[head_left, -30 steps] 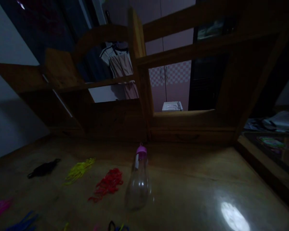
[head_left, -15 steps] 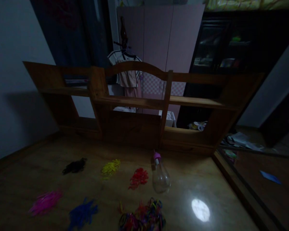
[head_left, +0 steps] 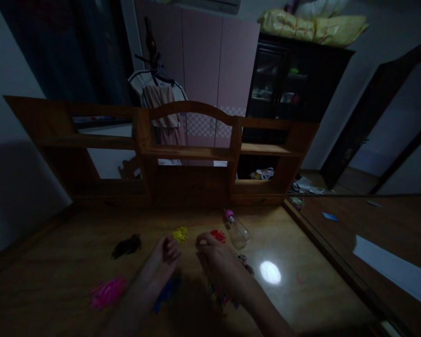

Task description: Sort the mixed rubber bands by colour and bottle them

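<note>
Both hands hover over the wooden board, a short gap apart. My left hand has its fingers curled in, near a yellow pile of rubber bands and above a blue pile. On the other side my right hand is closed, thumb and fingertips together, and it partly covers a red pile. Whatever either hand may hold is too dark and small to make out. Under the right wrist lies a mixed-colour pile of rubber bands, partly hidden. Farther left are a black pile and a pink pile.
A clear bulb-shaped bottle with a pink cap lies beyond my right hand. Across the back edge stands a wooden shelf unit. A raised wooden rim bounds the right side, with a white sheet past it.
Both hands have come into view from below, fingers closed, over the piles. The camera view has shifted up and to the right.
</note>
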